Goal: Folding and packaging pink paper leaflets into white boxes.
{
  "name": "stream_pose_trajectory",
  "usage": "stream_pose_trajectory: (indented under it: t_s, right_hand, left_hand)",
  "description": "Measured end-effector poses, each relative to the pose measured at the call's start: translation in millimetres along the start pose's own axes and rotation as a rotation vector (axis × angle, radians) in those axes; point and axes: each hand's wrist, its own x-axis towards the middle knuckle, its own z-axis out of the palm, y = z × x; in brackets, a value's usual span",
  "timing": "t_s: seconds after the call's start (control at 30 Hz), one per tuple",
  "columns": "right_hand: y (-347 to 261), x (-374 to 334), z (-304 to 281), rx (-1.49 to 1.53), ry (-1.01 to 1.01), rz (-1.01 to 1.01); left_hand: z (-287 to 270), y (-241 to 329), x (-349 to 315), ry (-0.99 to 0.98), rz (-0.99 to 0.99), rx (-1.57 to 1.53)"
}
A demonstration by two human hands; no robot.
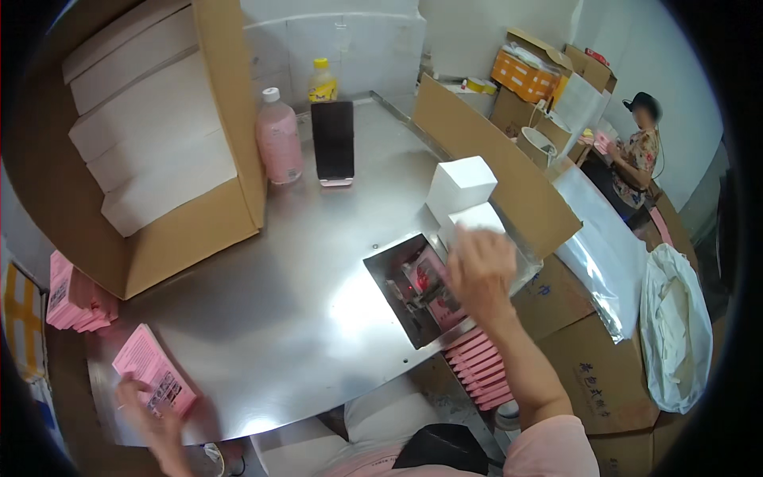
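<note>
My left hand [149, 417] is at the near left corner of the metal table, its fingers bent around the near end of a pink printed packet [149, 354]. My right hand [483, 274] hangs beside a rectangular opening [397, 298] in the tabletop, fingers curled down. Whatever is between those fingers is hidden. Just beyond them are two white blocks [461, 184], one behind the other. Inside the opening sit a small mechanism with a red light and a pink printed piece [447, 314]. Below the opening's near edge, several pink packets [481, 370] form a row.
A large carton [226, 103] of white blocks stands at the left, near stacked pink packets [75, 298]. A pink bottle [280, 139], a yellow-capped bottle [323, 83] and a phone [333, 143] stand at the back. Cardboard [497, 159] borders the right. Another person [636, 155] sits farther off.
</note>
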Motion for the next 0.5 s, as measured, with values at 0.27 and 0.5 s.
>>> stream_pose_trajectory:
  t_s: [0.27,0.5]
  right_hand:
    - [47.9,-2.5,23.2,-0.054,0.024,0.159]
    - [33.1,-19.3,22.6,0.238,0.088,0.032]
  left_hand:
    - [14.8,8.3,9.1,-0.196,-0.057,-0.218]
    - [106.2,220.7,-8.4,-0.565,0.510,-0.712]
